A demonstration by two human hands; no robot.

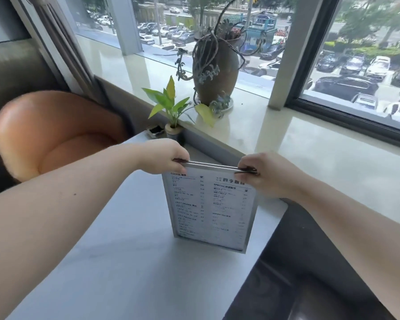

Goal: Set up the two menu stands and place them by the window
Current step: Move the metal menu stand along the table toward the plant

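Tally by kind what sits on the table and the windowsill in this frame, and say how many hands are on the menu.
Menu stands in view: 1, the menu stand, upright on the table
Hands gripping its top edge: 2, left hand, right hand
Potted plants: 2, small plant, tall vase plant
Ashtrays: 1, ashtray
Total: 6

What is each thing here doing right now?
menu stand: upright on the table, held at its top corners
left hand: gripping top left corner
right hand: gripping top right corner
small plant: upright in its pot
big vase: standing on the windowsill
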